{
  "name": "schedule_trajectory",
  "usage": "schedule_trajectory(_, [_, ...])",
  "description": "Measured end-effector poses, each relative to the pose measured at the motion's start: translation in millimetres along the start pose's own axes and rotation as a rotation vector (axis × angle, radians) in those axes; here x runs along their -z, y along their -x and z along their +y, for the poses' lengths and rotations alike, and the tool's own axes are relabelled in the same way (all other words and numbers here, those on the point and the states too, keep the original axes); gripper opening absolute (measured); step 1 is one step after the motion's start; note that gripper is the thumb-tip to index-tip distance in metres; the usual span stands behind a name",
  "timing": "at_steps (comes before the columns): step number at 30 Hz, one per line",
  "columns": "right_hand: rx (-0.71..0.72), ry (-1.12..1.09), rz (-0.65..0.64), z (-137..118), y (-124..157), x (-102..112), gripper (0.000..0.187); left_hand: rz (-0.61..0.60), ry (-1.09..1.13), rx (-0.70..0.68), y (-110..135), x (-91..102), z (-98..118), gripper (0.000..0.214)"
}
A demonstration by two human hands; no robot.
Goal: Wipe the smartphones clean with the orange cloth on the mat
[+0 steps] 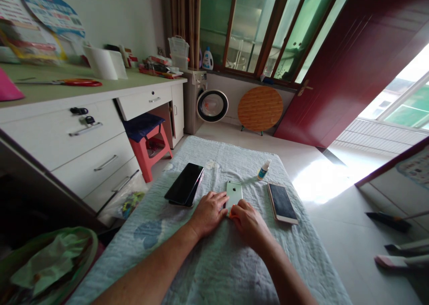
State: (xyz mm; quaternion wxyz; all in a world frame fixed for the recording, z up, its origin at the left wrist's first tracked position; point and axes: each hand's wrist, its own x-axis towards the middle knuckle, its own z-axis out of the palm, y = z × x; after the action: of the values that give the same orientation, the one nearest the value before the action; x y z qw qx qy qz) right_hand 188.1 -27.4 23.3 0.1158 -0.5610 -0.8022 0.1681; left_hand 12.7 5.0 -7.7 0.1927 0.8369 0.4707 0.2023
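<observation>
A silver smartphone (235, 189) lies back up on the quilted cloth, its apple logo and camera end pointing away from me. My left hand (208, 212) holds the phone's left edge, fingertips on its side and thumb near its lower end. With curled fingers, my right hand (248, 220) pinches a small orange cloth (233, 212) against the phone's lower part. Most of that cloth is hidden by the fingers. A small spray bottle (263, 170) stands beyond the phone to the right. Another smartphone (282, 203) lies screen up at the right.
Left of my hands, a black tablet (186, 183) rests askew on another device. The quilted cloth (214, 260) covers the surface. Around it are a red stool (147, 157), a white desk (94, 139), a basket (92, 251), a washing machine (195, 103) and a folded round table (260, 109).
</observation>
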Motion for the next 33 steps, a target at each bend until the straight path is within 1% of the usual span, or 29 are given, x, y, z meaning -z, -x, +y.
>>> schedule_trajectory(4, [0.055, 0.002, 0.023, -5.3, -0.6, -8.2, 0.018, 0.007, -0.002, -0.004, -0.3, 0.0, 0.1, 0.039])
schedule_trajectory(7, [0.075, 0.009, 0.023, -7.9, -0.1, -9.8, 0.018, 0.007, -0.002, -0.004, -0.1, 0.3, 0.5, 0.039])
schedule_trajectory(15, [-0.037, 0.101, -0.039, -4.5, 1.7, -1.4, 0.014, 0.004, -0.003, 0.006, 0.0, 0.1, 0.7, 0.039])
schedule_trajectory(21, [-0.090, 0.127, -0.051, -4.7, 4.0, 4.5, 0.014, 0.007, -0.009, 0.008, 0.3, -1.8, -0.4, 0.039])
schedule_trajectory(26, [-0.079, 0.171, -0.029, -7.0, 1.1, -1.3, 0.013, 0.002, -0.014, 0.011, 0.2, -0.4, 1.3, 0.040])
schedule_trajectory(33, [-0.031, 0.172, 0.013, -15.0, -0.9, -9.4, 0.014, -0.003, -0.017, 0.008, 0.4, -0.2, 1.7, 0.040])
